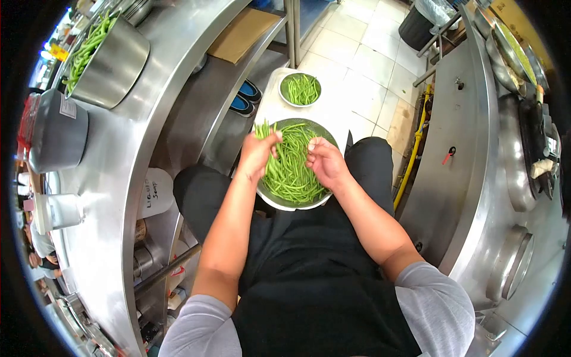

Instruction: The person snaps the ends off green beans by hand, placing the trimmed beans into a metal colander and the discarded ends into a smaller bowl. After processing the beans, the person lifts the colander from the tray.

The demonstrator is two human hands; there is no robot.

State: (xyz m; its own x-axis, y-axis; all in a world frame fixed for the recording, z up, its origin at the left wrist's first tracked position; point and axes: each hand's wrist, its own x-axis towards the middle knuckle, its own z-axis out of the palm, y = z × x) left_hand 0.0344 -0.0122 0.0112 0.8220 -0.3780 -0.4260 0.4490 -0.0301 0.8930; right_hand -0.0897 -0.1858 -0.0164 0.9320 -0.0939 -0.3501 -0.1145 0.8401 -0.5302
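Note:
A metal colander [326, 132] heaped with green beans [291, 172] sits between my knees. Over its left side, my left hand [257, 153] is closed round a small bunch of green beans [262, 130], whose ends stick up past the fingers. My right hand [326, 163] hovers at the colander's right side with thumb and fingers pinched together. What lies in that pinch, if anything, is too small to make out. Just beyond the colander stands a smaller metal bowl [300, 103] with more green beans in it, on a white surface [270, 98].
On the steel counter [169, 65] to my left stand a large pot [116, 62] of green beans and a grey container [62, 131]. A white soap jug [156, 191] is below. Pans [517, 154] line the right counter, and a yellow pipe [416, 143] runs beneath it.

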